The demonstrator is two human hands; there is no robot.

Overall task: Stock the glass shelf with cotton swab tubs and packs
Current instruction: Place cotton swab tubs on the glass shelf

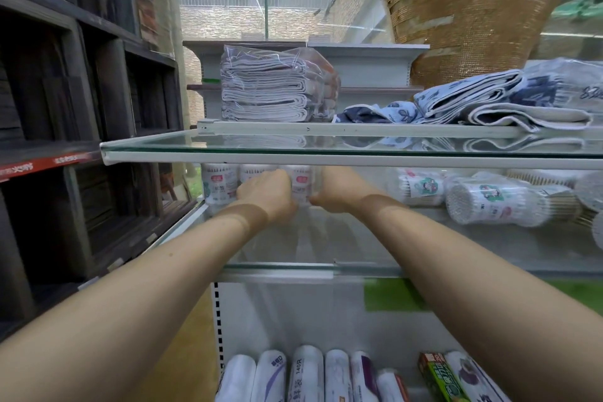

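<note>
While the left hand [264, 197] and right hand [334, 191] clasp one tub [301, 184] between curled fingers at the back left of the shelf [293, 267], beside other tubs [219, 184], it looks light, stiff and rather slippery plastic; squeezing its sides mid-height should hold best.

A shop: glass shelves [326, 153] w/ packaged towels [267, 85], swab tubs [218, 184] (labelled), boxed rolls [306, 372] below.

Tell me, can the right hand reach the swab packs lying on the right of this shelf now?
Probably yes, once it lets go of the tub. The right hand is under the upper shelf, and only bare glass lies between it and the packs.
</note>
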